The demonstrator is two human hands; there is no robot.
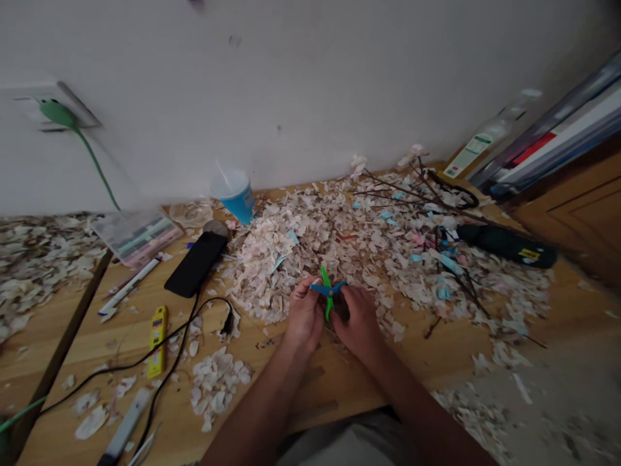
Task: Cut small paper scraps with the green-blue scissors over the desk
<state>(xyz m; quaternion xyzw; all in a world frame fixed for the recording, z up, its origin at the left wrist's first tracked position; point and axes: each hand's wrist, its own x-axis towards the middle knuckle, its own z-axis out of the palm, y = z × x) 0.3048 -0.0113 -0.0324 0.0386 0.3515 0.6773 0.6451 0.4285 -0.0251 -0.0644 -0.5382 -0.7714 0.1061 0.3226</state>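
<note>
My right hand (358,318) grips a pair of blue and green scissors (331,290) by the handles, with the blades spread apart. Close to the blue blade's tip, my left hand (305,314) has its fingers pinched together; whatever they hold is too small to make out. Beyond both hands lies a broad heap of pale, dry petals (272,259) mixed with bits of blue paper. A smaller pile of petals (219,385) rests on the wooden table (272,382) to the left of my left forearm.
A black phone (196,262), a cable (187,323), a yellow box (156,342) and a grey-handled cutter (127,421) lie left. A blue cup (237,197) stands by the wall. Branches (427,200), a dark green folded umbrella (507,244) and a bottle (488,142) are right.
</note>
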